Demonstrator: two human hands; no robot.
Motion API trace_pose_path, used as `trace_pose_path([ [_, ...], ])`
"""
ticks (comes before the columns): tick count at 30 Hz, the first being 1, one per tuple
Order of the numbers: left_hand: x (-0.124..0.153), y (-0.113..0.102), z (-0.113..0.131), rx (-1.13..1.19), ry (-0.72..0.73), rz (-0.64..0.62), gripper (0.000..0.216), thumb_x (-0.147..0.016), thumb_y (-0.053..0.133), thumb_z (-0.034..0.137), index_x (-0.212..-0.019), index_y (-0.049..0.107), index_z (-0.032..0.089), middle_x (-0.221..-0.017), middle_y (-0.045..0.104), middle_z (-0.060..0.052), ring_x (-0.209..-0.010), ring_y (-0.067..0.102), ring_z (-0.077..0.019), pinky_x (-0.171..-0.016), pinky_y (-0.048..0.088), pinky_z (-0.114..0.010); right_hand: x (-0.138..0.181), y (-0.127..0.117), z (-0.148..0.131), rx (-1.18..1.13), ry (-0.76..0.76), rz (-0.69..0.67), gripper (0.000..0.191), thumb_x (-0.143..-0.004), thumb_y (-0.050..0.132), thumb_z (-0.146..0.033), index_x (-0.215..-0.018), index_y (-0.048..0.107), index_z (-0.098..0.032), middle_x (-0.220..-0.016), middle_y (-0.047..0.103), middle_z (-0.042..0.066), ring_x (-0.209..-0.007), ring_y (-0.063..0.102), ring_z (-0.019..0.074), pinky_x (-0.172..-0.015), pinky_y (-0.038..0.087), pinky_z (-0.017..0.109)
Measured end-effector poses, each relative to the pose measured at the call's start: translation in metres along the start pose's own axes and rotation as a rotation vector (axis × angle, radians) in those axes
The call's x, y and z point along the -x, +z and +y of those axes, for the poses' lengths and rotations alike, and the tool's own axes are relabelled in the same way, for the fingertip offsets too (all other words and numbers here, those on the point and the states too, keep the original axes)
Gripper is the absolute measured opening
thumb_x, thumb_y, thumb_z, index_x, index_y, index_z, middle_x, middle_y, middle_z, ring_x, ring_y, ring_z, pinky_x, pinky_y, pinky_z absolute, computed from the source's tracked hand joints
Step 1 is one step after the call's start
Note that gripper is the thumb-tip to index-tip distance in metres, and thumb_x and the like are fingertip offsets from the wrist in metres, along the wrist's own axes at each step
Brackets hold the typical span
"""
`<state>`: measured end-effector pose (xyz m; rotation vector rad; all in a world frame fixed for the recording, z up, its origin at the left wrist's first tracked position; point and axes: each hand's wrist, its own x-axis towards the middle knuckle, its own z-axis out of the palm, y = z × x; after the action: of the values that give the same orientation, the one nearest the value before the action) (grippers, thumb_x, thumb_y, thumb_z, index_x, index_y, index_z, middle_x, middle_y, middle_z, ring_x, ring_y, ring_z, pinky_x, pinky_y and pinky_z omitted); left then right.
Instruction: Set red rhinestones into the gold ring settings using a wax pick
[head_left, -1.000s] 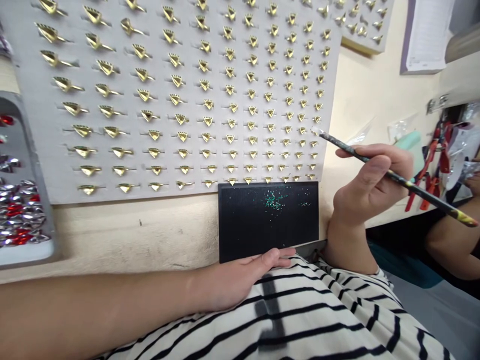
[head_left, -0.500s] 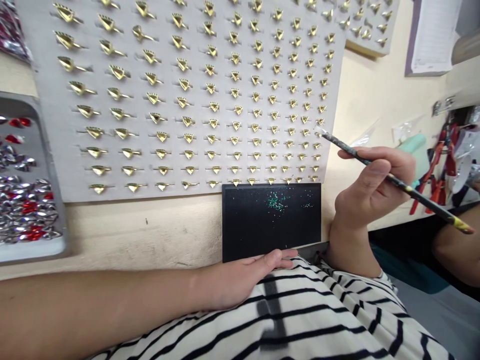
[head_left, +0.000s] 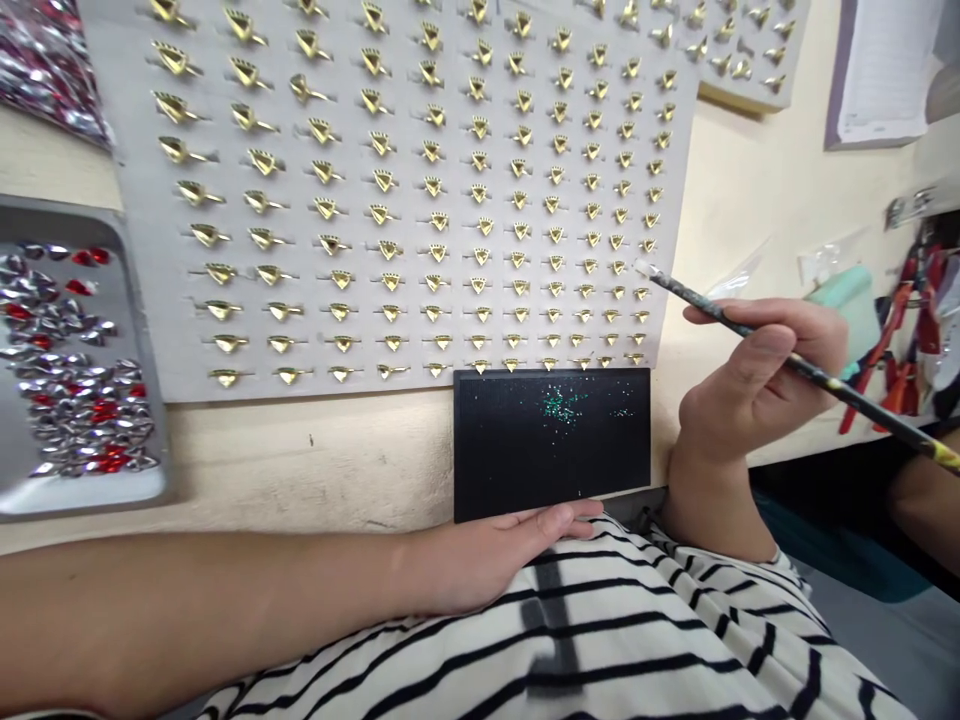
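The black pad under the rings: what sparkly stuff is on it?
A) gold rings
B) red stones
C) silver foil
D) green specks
D. The green specks lie in a small patch near the top of the black pad, just below the rows of gold rings.

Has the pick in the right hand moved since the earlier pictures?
No. The pick keeps its tip just above the same ring on the white board; only the camera view shifted.
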<state>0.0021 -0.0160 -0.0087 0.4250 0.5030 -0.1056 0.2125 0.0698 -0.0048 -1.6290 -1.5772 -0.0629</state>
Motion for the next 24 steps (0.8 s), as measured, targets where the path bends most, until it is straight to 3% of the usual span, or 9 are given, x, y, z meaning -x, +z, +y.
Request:
trace_pose_path([
  [6, 0.001, 0.000, 0.003, 0.013, -0.030, 0.009, 0.057, -0.092, 0.028, 0.065, -0.138, 0.044, 0.035, -0.140, 0.052, 0.006, -0.134, 0.042, -0.0159, -0.120, 0.020, -0.034, -0.002, 0.000, 0.002, -0.068, -0.041, 0.003, 0.031, -0.093, 0.037, -0.037, -0.084, 0.059, -0.018, -0.080, 0.060, -0.003, -0.076, 0.060, 0.0085, -0.072, 0.051, 0.032],
  [14, 0.000, 0.001, 0.001, 0.078, -0.033, -0.014, 0.056, -0.092, 0.032, 0.063, -0.139, 0.042, 0.034, -0.141, 0.051, 0.005, -0.135, 0.041, -0.0148, -0.120, 0.020, -0.033, -0.009, 0.005, 0.010, -0.195, -0.109, 0.195, 0.028, -0.093, 0.034, -0.030, -0.078, 0.054, -0.016, -0.068, 0.052, -0.003, -0.067, 0.055, 0.0074, -0.060, 0.048, 0.028],
  [24, 0.000, 0.001, 0.004, 0.048, -0.044, -0.005, 0.057, -0.092, 0.030, 0.064, -0.139, 0.043, 0.034, -0.141, 0.051, 0.004, -0.135, 0.040, -0.0164, -0.120, 0.019, -0.035, -0.012, 0.004, 0.010, -0.278, -0.189, 0.211, 0.029, -0.091, 0.034, -0.019, -0.073, 0.054, -0.013, -0.063, 0.045, -0.003, -0.067, 0.054, 0.0039, -0.069, 0.044, 0.026],
])
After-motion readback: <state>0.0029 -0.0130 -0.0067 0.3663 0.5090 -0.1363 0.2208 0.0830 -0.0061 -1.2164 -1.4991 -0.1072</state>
